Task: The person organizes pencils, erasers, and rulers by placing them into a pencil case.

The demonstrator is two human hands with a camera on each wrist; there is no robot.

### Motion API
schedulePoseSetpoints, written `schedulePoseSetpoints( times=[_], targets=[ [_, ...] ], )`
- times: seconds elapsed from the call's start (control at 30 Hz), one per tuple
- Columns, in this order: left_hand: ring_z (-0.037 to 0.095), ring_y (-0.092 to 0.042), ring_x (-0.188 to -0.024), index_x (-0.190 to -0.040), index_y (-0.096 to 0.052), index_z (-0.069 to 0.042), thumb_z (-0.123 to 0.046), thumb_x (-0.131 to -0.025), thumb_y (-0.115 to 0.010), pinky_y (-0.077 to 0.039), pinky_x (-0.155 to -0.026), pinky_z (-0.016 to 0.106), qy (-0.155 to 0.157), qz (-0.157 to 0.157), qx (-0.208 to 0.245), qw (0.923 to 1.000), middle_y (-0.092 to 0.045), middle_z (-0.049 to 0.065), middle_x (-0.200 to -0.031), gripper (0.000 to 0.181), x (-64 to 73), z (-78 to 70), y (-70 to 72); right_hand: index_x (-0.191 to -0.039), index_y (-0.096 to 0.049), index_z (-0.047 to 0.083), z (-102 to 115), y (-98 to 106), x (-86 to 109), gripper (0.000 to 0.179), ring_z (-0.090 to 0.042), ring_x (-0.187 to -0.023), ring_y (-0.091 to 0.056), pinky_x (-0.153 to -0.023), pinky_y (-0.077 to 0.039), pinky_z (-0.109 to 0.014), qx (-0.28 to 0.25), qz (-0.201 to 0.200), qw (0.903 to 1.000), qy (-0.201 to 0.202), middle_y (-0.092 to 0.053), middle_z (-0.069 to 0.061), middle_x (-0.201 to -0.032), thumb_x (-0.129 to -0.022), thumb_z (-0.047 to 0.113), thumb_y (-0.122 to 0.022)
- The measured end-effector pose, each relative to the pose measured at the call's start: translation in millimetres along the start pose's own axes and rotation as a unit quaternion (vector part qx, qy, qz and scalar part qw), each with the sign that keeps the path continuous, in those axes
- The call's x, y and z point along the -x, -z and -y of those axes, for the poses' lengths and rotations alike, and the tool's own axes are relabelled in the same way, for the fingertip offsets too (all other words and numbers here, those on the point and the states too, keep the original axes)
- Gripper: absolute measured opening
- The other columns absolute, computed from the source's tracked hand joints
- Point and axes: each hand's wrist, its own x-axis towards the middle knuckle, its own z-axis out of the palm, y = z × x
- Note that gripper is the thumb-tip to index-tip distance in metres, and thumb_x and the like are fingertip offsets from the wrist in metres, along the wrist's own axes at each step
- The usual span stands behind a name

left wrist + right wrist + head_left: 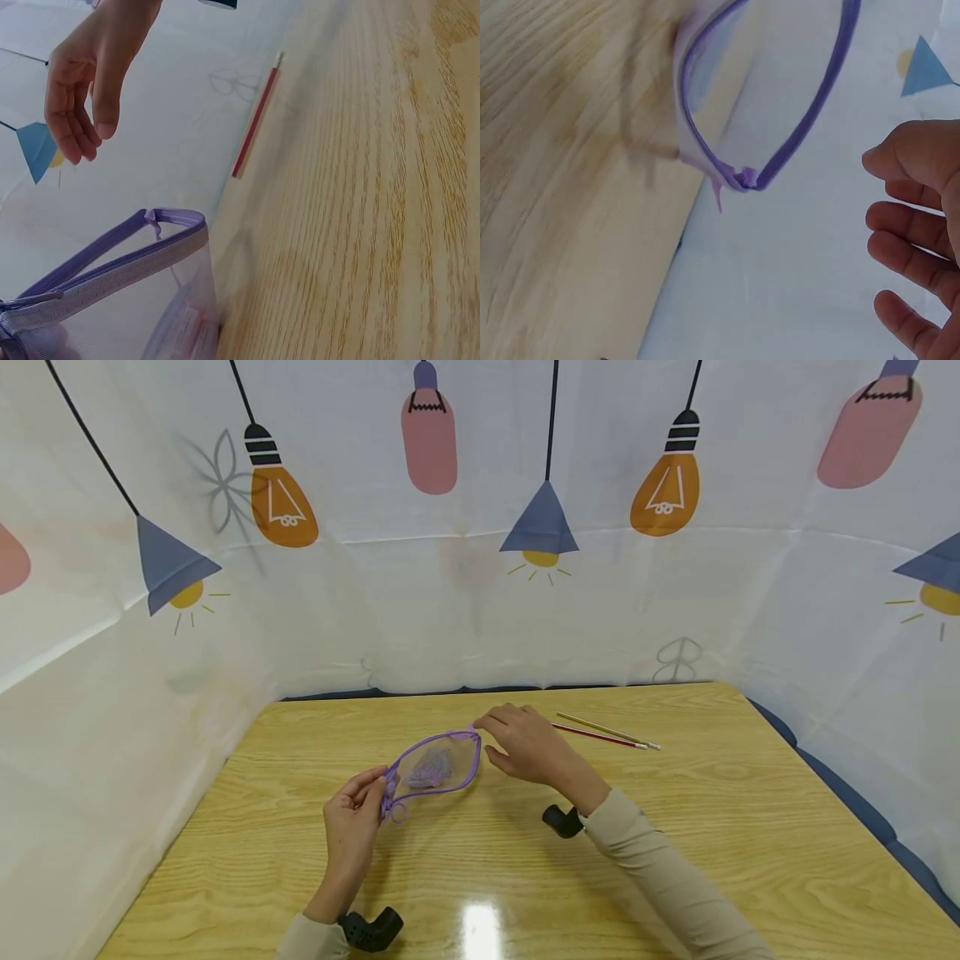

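Note:
A see-through mesh zip pouch (477, 758) with purple edging gapes wide above the table. My left hand (354, 818) pinches its near left end, where a small purple loop (399, 812) hangs. Through the mouth some pink and purplish contents (432, 768) show, too unclear to name. My right hand (528, 747) hovers by the pouch's far right corner with loosely bent fingers. In the right wrist view a gap separates those fingers (907, 225) from the purple rim (806, 127). The zip band (112, 274) and its pull stand out in the left wrist view.
Two pencils, one red (600, 737) and one yellow (607, 729), lie on the wooden table (300, 860) beyond my right hand. A white curtain (480, 610) printed with lamps surrounds the table's back and sides. Black wrist cameras (562, 821) sit on both wrists.

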Motion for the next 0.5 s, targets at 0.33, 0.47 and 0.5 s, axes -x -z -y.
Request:
schedulePoseSetpoints(
  times=[0.33,0.47,0.5],
  targets=[
    [0.007,-0.061,-0.062,-0.108,-0.069,0.005,-0.005,-0.096,-0.061,-0.043,-0.045,0.016,-0.006,-0.001,0.005,1.0,-0.072,0.011,-0.088,0.018,1.0,-0.1,0.5,-0.119,-0.065,0.003,-14.1,8.8,11.3,0.036,-0.027,-0.101,-0.062,-0.082,-0.05,-0.045,0.013,-0.033,0.9987,-0.037,-0.066,-0.01,-0.111,-0.086,0.014,-0.074],
    [0.008,-0.063,-0.065,-0.109,-0.07,0.004,-0.005,-0.096,-0.06,-0.044,-0.045,0.017,-0.006,0.003,0.007,1.0,-0.072,0.012,-0.09,0.018,1.3,0.3,1.1,-0.118,-0.065,0.001,-21.2,11.9,16.4,0.037,-0.029,-0.099,-0.063,-0.082,-0.051,-0.045,0.022,-0.049,0.9975,-0.045,-0.066,-0.012,-0.11,-0.084,0.012,-0.076],
    [0.009,-0.063,-0.065,-0.109,-0.07,0.003,-0.005,-0.096,-0.06,-0.044,-0.045,0.017,-0.006,0.003,0.008,0.9999,-0.072,0.012,-0.09,0.017,1.3,0.4,1.3,-0.117,-0.066,0.001,-23.1,12.4,17.9,0.037,-0.029,-0.099,-0.063,-0.082,-0.051,-0.045,0.024,-0.053,0.9972,-0.047,-0.066,-0.013,-0.109,-0.084,0.011,-0.076]
  ],
)
